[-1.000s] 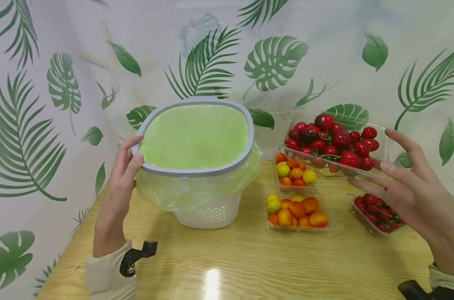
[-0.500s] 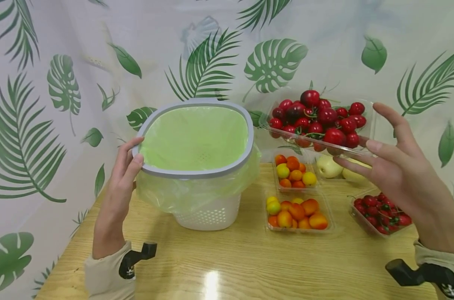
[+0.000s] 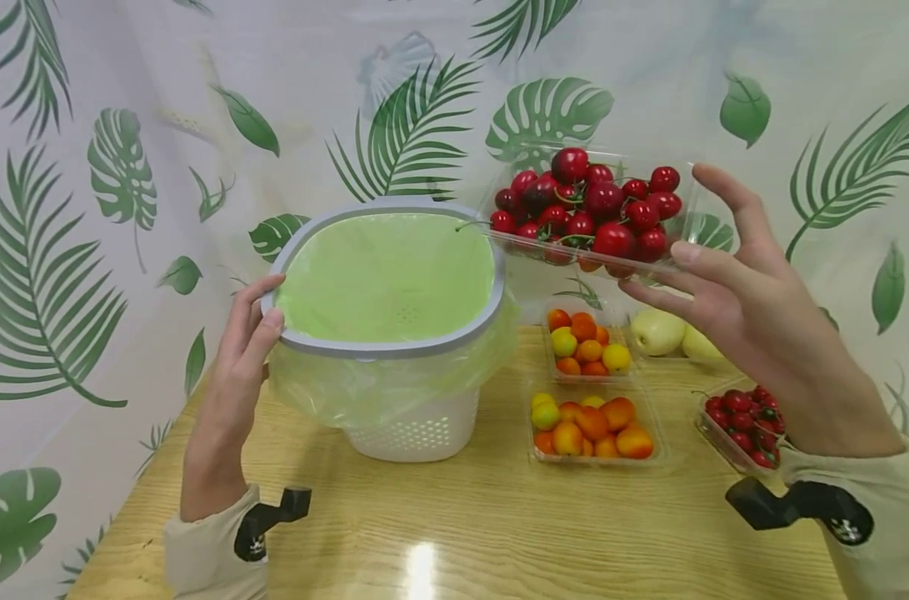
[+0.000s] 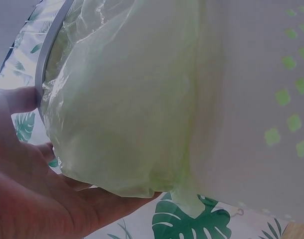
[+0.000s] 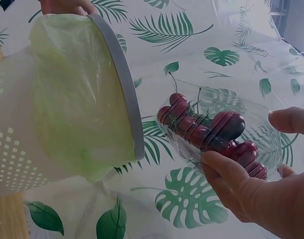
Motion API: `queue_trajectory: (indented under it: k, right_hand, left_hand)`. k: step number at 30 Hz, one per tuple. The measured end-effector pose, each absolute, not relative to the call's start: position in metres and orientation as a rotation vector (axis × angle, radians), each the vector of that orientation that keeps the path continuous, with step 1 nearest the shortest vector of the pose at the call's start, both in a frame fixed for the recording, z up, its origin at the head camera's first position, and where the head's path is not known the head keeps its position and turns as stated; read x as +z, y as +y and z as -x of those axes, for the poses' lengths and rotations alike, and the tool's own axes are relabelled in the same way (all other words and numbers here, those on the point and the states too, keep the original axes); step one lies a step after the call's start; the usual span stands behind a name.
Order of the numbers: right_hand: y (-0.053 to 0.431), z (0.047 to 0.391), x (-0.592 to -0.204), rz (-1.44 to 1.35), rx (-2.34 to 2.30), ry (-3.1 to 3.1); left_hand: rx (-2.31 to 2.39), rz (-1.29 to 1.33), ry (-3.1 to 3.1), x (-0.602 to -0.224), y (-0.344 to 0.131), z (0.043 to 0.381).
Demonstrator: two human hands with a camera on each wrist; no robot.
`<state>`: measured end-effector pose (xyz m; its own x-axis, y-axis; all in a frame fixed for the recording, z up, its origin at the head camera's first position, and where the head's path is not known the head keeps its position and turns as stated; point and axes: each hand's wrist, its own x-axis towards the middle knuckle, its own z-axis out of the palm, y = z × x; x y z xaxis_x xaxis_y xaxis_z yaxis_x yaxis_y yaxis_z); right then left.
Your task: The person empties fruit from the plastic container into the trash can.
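A white perforated wastebasket [image 3: 417,429] stands on the table with a grey rim ring [image 3: 387,346] and a green plastic bag [image 3: 379,275] lining it. My left hand [image 3: 240,358] grips the ring's left side, thumb in front. In the left wrist view, the bag's overhang [image 4: 117,114] drapes down beside the fingers. My right hand [image 3: 746,300] holds a clear plastic tray [image 3: 686,208] by its right end, raised above the table. Red cherries [image 3: 600,200] fill the tray, and one stem sticks out at its left end. That end overlaps the ring's right edge in the head view.
Right of the wastebasket sit two clear boxes of orange and yellow fruit [image 3: 591,346], [image 3: 592,429]. Behind the right hand are a box of pale fruit [image 3: 658,332] and another box of cherries [image 3: 742,425]. A leaf-print curtain [image 3: 551,117] hangs behind the wooden table [image 3: 454,533].
My right hand has lifted the tray of cherries and carried it left toward the wastebasket, uncovering the pale fruit behind. The left hand stays on the ring.
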<state>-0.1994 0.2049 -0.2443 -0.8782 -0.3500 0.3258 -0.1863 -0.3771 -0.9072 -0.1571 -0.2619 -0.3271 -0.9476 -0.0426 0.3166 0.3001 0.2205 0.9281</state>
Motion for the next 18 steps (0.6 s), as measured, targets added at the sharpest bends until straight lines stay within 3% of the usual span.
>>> queue_trajectory:
  k: [18]
  right_hand:
    - [0.153,0.207,-0.236,0.682,-2.374,1.843]
  left_hand:
    - [-1.816,0.227,-2.194,-0.326,-0.258,0.156]
